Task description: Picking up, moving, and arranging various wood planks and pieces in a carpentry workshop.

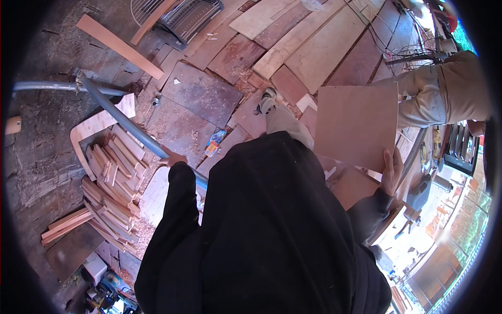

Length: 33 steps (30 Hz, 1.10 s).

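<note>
My right hand (pixel 391 171) grips the lower right edge of a flat, nearly square brown wooden panel (pixel 357 125). The thumb and fingers close on that edge, and the panel is held out in front of my right side. On the other side, my left hand (pixel 174 157) is wrapped round a grey pipe (pixel 121 119) that slants down past my body like a handrail. Part of the left fingers is hidden by the pipe and the dark sleeve. Another brown board (pixel 356 187) shows partly below the panel.
Cut wood strips (pixel 110 183) are heaped at the left beside a curved plywood piece (pixel 82 133). Loose boards and shavings cover the floor (pixel 201 94). A person in light trousers (pixel 426 94) stands at the right near tools. A wire rack (pixel 189 18) stands far left.
</note>
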### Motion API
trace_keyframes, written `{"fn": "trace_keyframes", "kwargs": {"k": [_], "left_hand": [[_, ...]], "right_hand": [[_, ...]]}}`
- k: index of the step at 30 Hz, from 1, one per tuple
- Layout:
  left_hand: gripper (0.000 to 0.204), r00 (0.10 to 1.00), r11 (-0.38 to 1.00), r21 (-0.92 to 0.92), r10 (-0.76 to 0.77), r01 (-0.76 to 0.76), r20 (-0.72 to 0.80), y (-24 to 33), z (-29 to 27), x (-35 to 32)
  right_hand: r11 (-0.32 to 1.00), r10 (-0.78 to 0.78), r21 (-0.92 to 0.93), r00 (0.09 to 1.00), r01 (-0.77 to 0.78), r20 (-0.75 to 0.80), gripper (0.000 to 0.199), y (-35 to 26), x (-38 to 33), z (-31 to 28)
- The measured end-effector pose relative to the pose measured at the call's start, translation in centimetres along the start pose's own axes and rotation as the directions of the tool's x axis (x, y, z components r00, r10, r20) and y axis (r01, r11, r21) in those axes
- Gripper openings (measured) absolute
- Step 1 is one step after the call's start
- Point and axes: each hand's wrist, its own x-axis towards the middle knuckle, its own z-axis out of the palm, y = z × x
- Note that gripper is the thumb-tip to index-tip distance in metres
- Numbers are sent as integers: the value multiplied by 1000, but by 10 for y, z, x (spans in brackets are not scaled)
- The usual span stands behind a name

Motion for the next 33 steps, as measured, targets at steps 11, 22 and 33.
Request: {"fn": "trace_keyframes", "kwargs": {"k": [11,22,33], "left_hand": [[109,925,963,143,261,-229,-276,24,1,6],[84,488,459,-165,815,-873,-314,148,-5,-58],[63,-686,695,-717,548,56,478,289,-30,-408]], "right_hand": [[994,109,-3,993,-109,-38,23,1,-4,5],[989,-7,117,837,85,-547,31,19,-121,-69],[752,344,640,734,158,-586,38,81,-168,-57]]}}
